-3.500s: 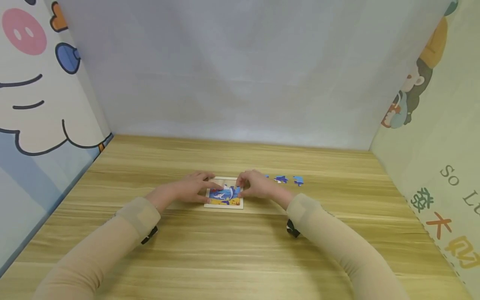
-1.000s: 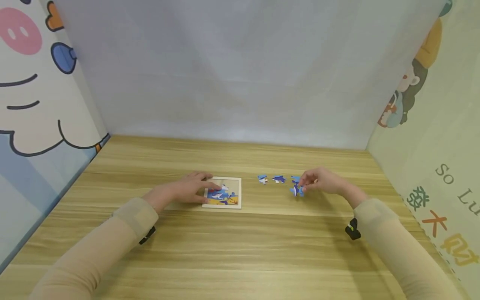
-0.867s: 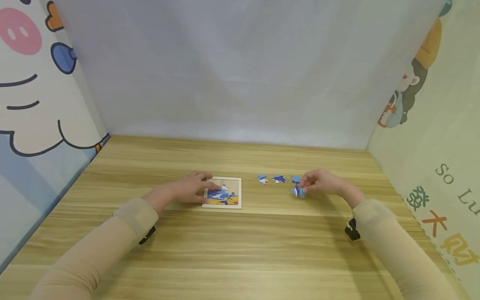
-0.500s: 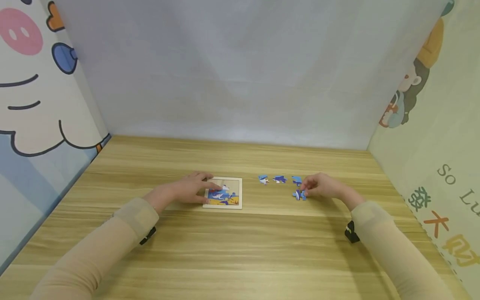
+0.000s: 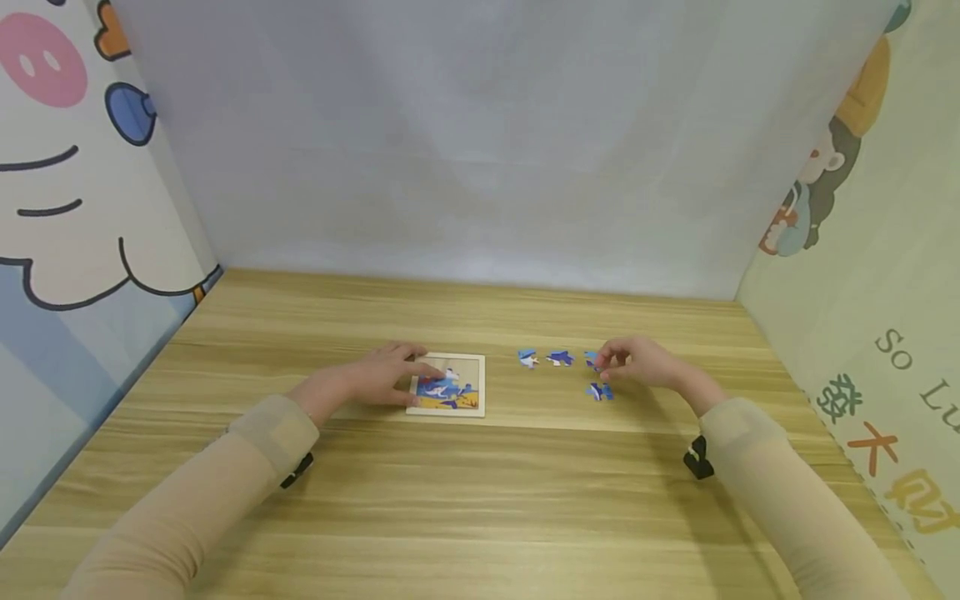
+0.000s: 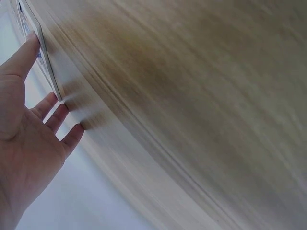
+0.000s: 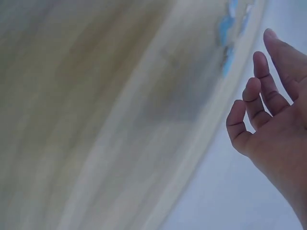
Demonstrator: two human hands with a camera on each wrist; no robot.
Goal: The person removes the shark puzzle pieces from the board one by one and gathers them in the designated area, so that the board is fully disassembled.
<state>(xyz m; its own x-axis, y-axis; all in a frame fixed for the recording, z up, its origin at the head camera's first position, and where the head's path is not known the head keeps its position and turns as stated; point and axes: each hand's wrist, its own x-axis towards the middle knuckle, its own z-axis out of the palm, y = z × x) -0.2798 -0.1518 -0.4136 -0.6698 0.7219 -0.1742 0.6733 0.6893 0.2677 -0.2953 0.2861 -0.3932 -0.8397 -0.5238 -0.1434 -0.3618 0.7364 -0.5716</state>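
Note:
My left hand lies spread over the left side of a small jigsaw tray with a pale border. Blue and yellow sea-picture pieces fill its lower part; bare wood shows at the top. In the left wrist view, thumb and fingertips rest along the tray's edge. My right hand hovers beside the loose pieces, fingers loosely bent and holding nothing. Just below its fingertips lies a blue dolphin puzzle piece. Another blue piece is partly hidden behind the fingers. The right wrist view shows the fingers apart from the pieces.
Two more blue-and-white puzzle pieces, a left one and a dark-blue one, lie between the tray and my right hand. A pale curtain closes off the wooden table's back edge. Printed cloths hang at both sides.
My right hand was at the tray, then carried the dolphin piece right, set it below the other loose pieces and let go, rising slightly. The left hand stays on the tray.

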